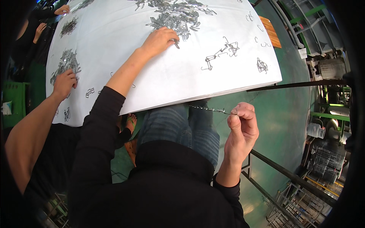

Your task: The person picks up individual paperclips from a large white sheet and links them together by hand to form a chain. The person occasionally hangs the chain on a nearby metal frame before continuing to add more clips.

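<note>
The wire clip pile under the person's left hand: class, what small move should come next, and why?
Probably the left hand, resting on the pile of wire clips, should pinch one clip and carry it toward the right hand, which holds a short linked chain off the white table with its end free.

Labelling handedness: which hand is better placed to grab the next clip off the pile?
Left, likely. The left hand already rests on the clip pile; the right hand is off the white table, pinching the clip chain.
</note>
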